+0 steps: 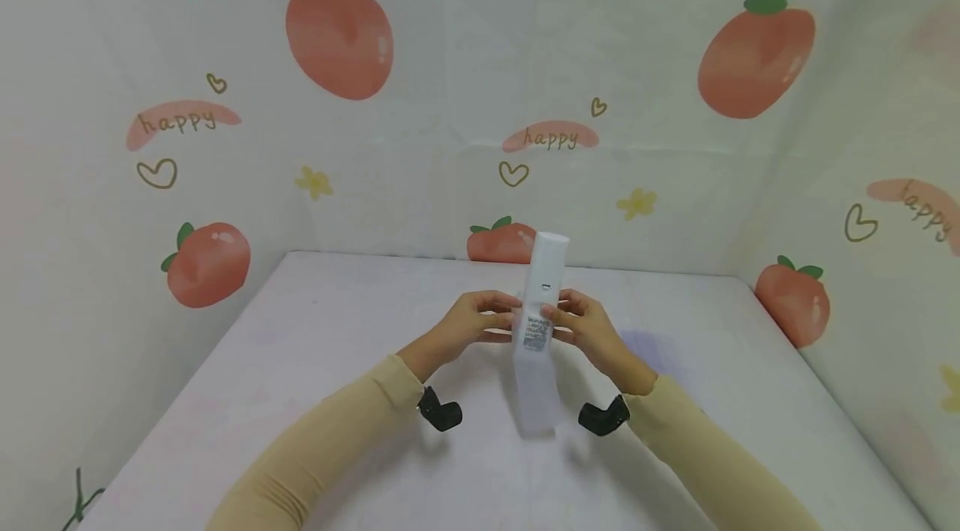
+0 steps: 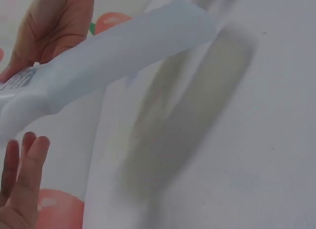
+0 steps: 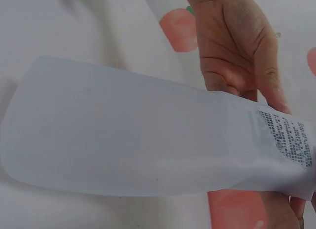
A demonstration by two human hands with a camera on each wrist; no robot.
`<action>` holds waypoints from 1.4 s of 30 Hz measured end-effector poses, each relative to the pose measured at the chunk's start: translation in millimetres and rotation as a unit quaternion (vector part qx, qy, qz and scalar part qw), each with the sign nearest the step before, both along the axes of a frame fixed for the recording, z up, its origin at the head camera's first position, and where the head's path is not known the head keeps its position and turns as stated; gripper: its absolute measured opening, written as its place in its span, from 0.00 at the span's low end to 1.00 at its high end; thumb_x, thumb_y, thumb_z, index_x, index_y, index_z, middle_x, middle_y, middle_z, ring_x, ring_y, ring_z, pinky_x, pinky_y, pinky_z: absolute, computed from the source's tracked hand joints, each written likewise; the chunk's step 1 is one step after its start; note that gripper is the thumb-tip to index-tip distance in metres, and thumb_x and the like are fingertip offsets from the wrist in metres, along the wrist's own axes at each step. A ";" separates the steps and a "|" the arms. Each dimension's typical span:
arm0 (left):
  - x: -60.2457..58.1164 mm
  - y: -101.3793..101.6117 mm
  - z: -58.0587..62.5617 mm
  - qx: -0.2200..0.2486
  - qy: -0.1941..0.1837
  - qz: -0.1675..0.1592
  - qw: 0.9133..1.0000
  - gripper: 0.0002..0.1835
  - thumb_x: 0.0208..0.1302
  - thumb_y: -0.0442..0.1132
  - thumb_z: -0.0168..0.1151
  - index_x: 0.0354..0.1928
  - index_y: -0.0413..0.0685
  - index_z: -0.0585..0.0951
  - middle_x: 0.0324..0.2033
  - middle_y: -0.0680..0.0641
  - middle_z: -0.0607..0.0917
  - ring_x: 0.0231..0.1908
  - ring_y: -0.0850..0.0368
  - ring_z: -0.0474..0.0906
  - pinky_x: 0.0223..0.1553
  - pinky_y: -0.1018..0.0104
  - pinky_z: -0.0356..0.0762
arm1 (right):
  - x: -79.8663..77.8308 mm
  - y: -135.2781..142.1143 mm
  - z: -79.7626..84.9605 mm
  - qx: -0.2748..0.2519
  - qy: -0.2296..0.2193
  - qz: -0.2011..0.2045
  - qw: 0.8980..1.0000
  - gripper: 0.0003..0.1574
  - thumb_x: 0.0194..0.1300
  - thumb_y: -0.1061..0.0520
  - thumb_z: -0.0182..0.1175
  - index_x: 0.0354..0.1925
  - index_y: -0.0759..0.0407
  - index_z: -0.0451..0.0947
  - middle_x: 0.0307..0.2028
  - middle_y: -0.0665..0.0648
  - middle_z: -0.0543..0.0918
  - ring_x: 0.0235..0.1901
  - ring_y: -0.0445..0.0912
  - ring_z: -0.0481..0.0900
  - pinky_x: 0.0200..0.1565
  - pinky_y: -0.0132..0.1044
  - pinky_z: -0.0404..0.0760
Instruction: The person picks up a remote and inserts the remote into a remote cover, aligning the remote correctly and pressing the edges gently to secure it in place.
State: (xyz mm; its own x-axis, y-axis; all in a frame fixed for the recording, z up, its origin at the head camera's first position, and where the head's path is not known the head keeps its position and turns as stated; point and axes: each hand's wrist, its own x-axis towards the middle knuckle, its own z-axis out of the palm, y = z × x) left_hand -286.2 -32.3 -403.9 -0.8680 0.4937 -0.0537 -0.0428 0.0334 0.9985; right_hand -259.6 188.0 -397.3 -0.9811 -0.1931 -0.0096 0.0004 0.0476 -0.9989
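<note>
A tall white cylindrical bottle (image 1: 546,273) with dark printed text stands slightly tilted above the table, between both hands. Round its lower part is a translucent plastic sleeve (image 1: 537,398), whose flat end hangs below the bottle. The right hand (image 1: 592,331) grips the bottle, its thumb on the front beside the print. From the other side, the left hand (image 1: 472,323) pinches the sleeve's edge at the bottle, with the contact partly hidden. Other left fingers (image 2: 32,165) are straight and apart in the left wrist view. The sleeve (image 3: 123,130) fills much of the right wrist view.
Under the hands lies a pale white table (image 1: 375,298), on which the sleeve and arms cast shadows. A white curtain (image 1: 450,56) with printed fruit surrounds the table's back and sides. Black camera mounts (image 1: 441,413) sit at both wrists, below the beige sleeves of the arms.
</note>
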 end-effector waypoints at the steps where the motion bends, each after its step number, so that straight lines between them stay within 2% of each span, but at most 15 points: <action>1: -0.3 -0.7 -0.6 0.013 -0.011 0.011 1.000 0.17 0.64 0.32 0.63 0.55 0.37 0.77 0.46 0.42 0.81 0.41 0.54 0.83 0.47 0.53 0.83 | 0.0 0.4 0.6 -0.004 0.001 0.000 1.000 0.23 0.69 0.59 0.59 0.55 0.71 0.68 0.39 0.52 0.76 0.40 0.40 0.80 0.47 0.37 0.84; 5: 2.4 0.6 -1.5 0.029 -0.050 0.028 0.998 0.17 0.62 0.30 0.64 0.53 0.39 0.76 0.39 0.45 0.85 0.37 0.54 0.84 0.44 0.53 0.84 | 0.2 0.3 1.2 -0.028 -0.005 0.003 1.000 0.19 0.69 0.60 0.58 0.54 0.68 0.69 0.38 0.51 0.78 0.40 0.40 0.80 0.47 0.36 0.83; 10: 5.8 4.9 -4.5 0.018 -0.048 0.035 0.998 0.16 0.62 0.28 0.64 0.51 0.37 0.76 0.35 0.46 0.87 0.36 0.57 0.83 0.42 0.57 0.85 | 0.8 -2.7 -2.0 -0.046 -0.024 0.023 0.998 0.18 0.70 0.60 0.58 0.54 0.66 0.69 0.39 0.51 0.78 0.41 0.40 0.80 0.48 0.36 0.83; 15: 6.3 7.5 -9.1 0.020 -0.047 0.052 0.997 0.14 0.61 0.26 0.63 0.50 0.32 0.78 0.31 0.51 0.86 0.34 0.59 0.82 0.41 0.59 0.85 | 2.6 -3.9 -4.5 -0.027 -0.033 0.044 0.998 0.29 0.70 0.60 0.56 0.63 0.71 0.62 0.41 0.52 0.79 0.41 0.41 0.81 0.48 0.39 0.83; 18: 6.7 8.4 -10.7 0.013 -0.040 0.061 0.997 0.14 0.61 0.27 0.63 0.49 0.31 0.79 0.31 0.51 0.86 0.34 0.60 0.82 0.42 0.59 0.85 | 3.4 -3.9 -4.6 -0.011 -0.035 0.058 0.998 0.32 0.71 0.58 0.55 0.65 0.73 0.59 0.43 0.54 0.80 0.41 0.42 0.82 0.48 0.43 0.84; 23: 7.5 8.4 -12.6 0.003 -0.025 0.075 0.997 0.14 0.61 0.29 0.65 0.48 0.32 0.81 0.33 0.46 0.87 0.34 0.59 0.83 0.42 0.61 0.85 | 3.0 -1.9 -4.2 0.017 -0.045 0.096 0.994 0.31 0.73 0.57 0.53 0.64 0.76 0.58 0.47 0.60 0.80 0.43 0.46 0.84 0.51 0.48 0.82; 29: 11.0 8.8 -9.3 0.018 0.026 0.076 0.997 0.11 0.58 0.33 0.67 0.43 0.35 0.84 0.33 0.44 0.88 0.32 0.60 0.84 0.38 0.63 0.85 | 3.2 1.4 0.5 0.044 -0.047 0.142 0.988 0.30 0.74 0.57 0.50 0.64 0.77 0.57 0.51 0.64 0.78 0.47 0.48 0.83 0.53 0.52 0.80; 37: 5.9 17.4 -4.5 -0.002 0.014 0.115 0.993 0.12 0.60 0.29 0.65 0.46 0.31 0.83 0.37 0.41 0.88 0.31 0.58 0.84 0.39 0.61 0.85 | 3.5 2.3 9.9 0.074 -0.059 0.168 0.981 0.29 0.73 0.58 0.51 0.63 0.77 0.59 0.49 0.62 0.80 0.46 0.47 0.81 0.52 0.51 0.81; 42: 2.1 20.1 -4.3 0.000 0.004 0.138 0.990 0.11 0.59 0.25 0.63 0.45 0.31 0.83 0.27 0.48 0.86 0.27 0.60 0.83 0.38 0.61 0.85 | 3.9 -3.0 12.8 0.104 -0.064 0.169 0.978 0.29 0.73 0.58 0.51 0.63 0.75 0.61 0.53 0.68 0.77 0.49 0.51 0.80 0.53 0.53 0.80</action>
State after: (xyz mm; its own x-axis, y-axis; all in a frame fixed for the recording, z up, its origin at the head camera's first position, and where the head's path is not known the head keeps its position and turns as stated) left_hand -284.1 -12.2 -408.2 -0.9703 0.2378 -0.0456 -0.0419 0.0206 0.9989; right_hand -255.6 185.0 -384.5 -0.8498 -0.4874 -0.2009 0.0734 0.2680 -0.9606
